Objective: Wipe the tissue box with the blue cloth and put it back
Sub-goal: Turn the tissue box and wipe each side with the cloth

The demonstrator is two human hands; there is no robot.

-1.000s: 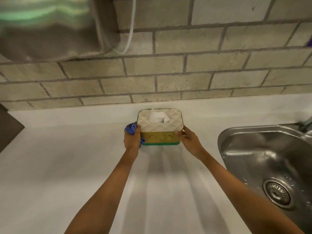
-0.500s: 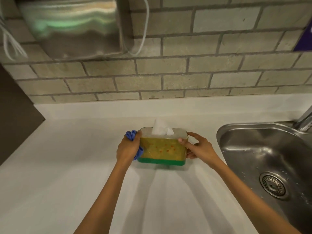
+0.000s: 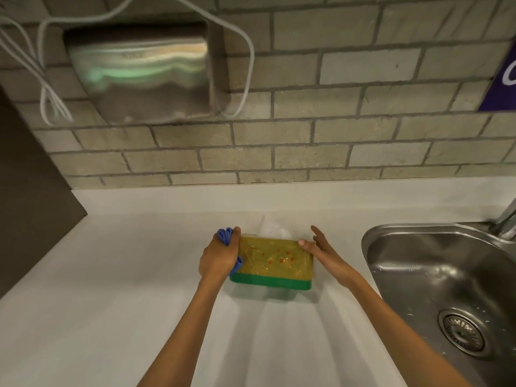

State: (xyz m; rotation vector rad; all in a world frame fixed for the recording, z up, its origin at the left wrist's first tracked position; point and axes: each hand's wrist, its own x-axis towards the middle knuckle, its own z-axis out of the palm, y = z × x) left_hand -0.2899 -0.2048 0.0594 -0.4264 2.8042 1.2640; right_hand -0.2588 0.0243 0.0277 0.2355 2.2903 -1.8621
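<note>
The tissue box stands upright on the white counter. Its side is yellow with red specks, its base is green, and a white tissue sticks out of the top. My left hand is closed around the bunched blue cloth and presses it against the box's left end. At the box's right end, my right hand has its fingers stretched out and apart. Only the thumb tip touches the upper right corner.
A steel sink with a drain lies right of the box, and a tap stands at its far corner. A brick wall behind holds a metal hand dryer with loose cables. A dark panel borders the counter's left.
The box went from tilted with its top towards me to standing flat on the counter. My right hand has loosened from gripping the box's end to open fingers.
</note>
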